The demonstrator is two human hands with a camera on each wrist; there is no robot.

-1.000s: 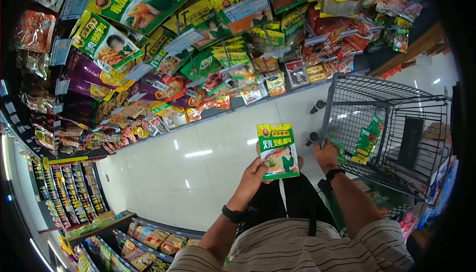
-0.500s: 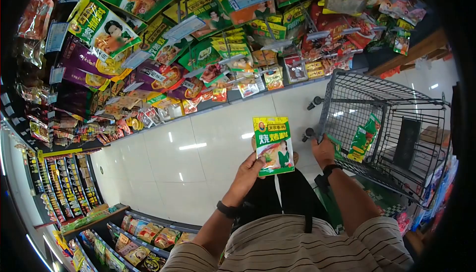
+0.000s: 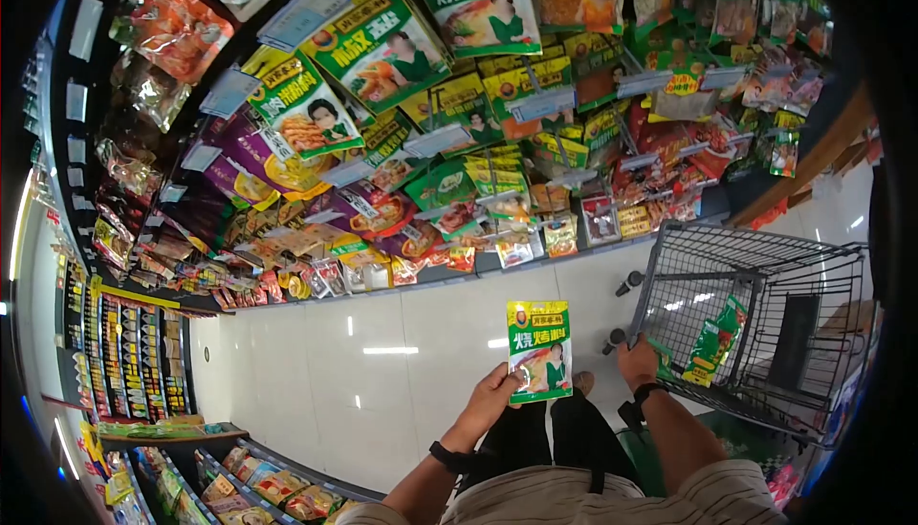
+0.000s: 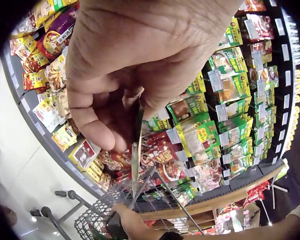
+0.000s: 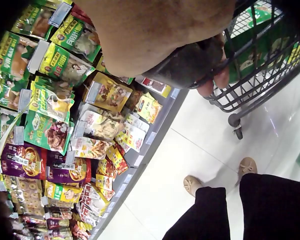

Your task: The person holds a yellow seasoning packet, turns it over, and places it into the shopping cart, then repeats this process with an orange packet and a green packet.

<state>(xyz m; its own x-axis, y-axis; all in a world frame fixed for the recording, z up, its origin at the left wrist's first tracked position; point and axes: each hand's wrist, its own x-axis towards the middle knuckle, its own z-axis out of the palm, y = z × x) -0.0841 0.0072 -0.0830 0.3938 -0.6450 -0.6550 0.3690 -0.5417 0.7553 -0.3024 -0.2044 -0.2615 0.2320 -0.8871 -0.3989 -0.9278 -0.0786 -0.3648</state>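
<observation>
In the head view my left hand (image 3: 490, 399) pinches a green and yellow seasoning packet (image 3: 541, 355) by its lower left edge. The packet is held upright, its printed front facing me. From the left wrist camera the same packet (image 4: 136, 160) shows edge-on between thumb and curled fingers. My right hand (image 3: 638, 364) grips the dark handle of the shopping cart (image 3: 792, 334). Seen from the right wrist, the fingers wrap around that dark handle (image 5: 187, 62). A green and yellow packet (image 3: 715, 339) lies inside the cart's wire basket.
A long rack of hanging seasoning packets (image 3: 387, 56) with price tags (image 3: 540, 102) runs along the far side. Low shelves with bagged goods (image 3: 263, 482) stand at the lower left. Pale tiled floor (image 3: 316, 353) lies between them. The cart's wheels (image 3: 626, 283) point toward the rack.
The head view has tilted up, so the rack, cart and hands sit lower and more of the upper packets show. Both hands keep their holds on the packet and the cart.
</observation>
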